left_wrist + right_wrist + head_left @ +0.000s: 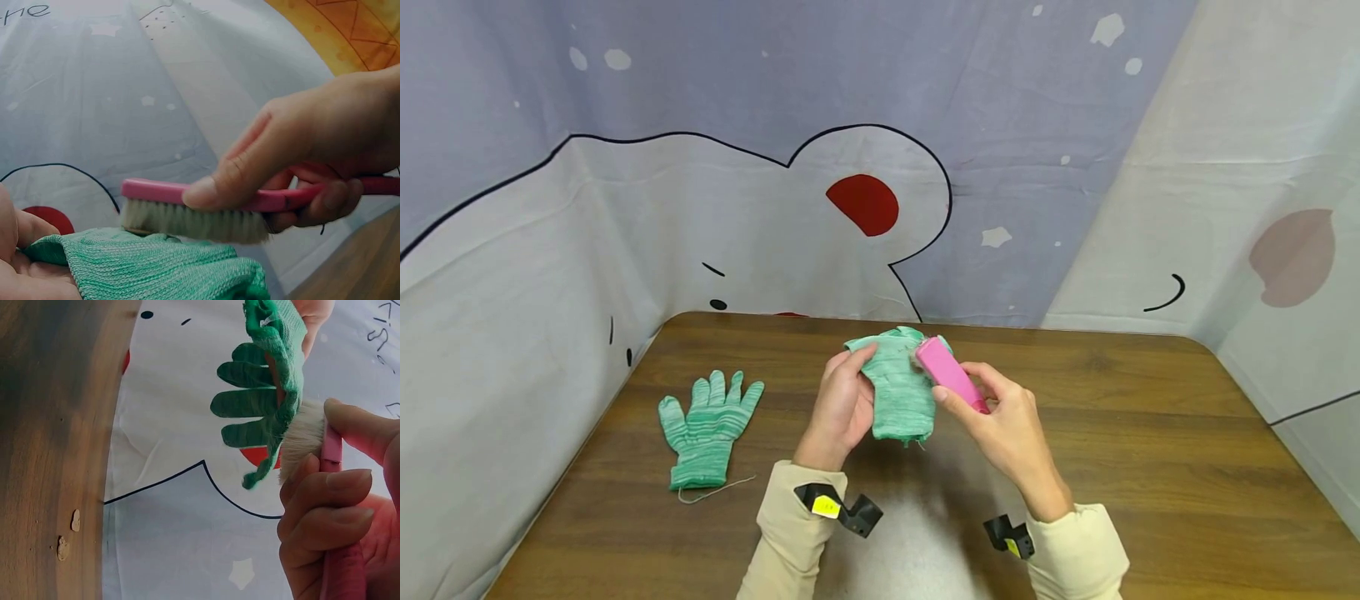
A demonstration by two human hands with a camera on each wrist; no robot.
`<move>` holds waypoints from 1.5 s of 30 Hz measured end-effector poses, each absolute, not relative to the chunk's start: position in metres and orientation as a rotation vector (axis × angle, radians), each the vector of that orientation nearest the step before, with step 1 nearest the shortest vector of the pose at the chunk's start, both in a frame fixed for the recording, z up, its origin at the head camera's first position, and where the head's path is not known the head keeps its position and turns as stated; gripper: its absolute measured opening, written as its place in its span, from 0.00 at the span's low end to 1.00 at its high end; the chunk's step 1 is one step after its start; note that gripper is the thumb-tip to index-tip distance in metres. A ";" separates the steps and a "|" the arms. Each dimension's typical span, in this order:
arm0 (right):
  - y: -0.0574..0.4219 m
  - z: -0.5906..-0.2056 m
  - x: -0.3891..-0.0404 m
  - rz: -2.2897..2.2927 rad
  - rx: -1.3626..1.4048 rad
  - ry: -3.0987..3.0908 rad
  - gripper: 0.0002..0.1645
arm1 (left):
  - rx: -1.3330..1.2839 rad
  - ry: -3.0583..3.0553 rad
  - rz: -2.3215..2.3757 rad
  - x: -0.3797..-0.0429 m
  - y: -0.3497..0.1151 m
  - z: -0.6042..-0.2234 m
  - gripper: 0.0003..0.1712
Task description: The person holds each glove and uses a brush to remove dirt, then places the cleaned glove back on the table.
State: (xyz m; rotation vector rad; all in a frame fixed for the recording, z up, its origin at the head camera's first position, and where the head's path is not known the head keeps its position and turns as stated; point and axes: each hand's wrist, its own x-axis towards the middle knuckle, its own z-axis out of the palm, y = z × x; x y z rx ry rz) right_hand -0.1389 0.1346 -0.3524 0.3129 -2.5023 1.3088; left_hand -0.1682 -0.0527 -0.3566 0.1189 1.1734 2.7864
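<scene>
Pink brush (pixel 952 377) in every view, second glove (pixel 706 442) only in the head's.

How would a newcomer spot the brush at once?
Start at the brown table; over it, the left hand holds up a green glove. The right hand holds the brush, bristles against that glove. Its pink back and pale bristles set it apart from that glove and the second green glove lying on the table.
</scene>
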 end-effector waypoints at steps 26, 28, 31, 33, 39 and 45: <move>0.148 -0.353 -0.146 1.310 0.345 -2.556 0.23 | -0.013 1.079 2.792 -0.173 -0.070 -0.355 0.11; 0.149 -0.352 -0.145 1.319 0.332 -2.558 0.23 | -0.018 1.087 2.793 -0.173 -0.070 -0.355 0.11; 0.152 -0.350 -0.145 1.344 0.308 -2.558 0.24 | -0.014 1.088 2.794 -0.173 -0.071 -0.355 0.11; 0.153 -0.349 -0.145 1.374 0.297 -2.545 0.24 | -0.016 1.081 2.793 -0.172 -0.071 -0.355 0.11; 0.147 -0.352 -0.144 1.484 0.335 -2.473 0.22 | 0.002 1.058 2.787 -0.172 -0.069 -0.355 0.11; 0.140 -0.354 -0.143 1.474 0.376 -2.490 0.21 | 0.018 1.031 2.755 -0.171 -0.069 -0.354 0.12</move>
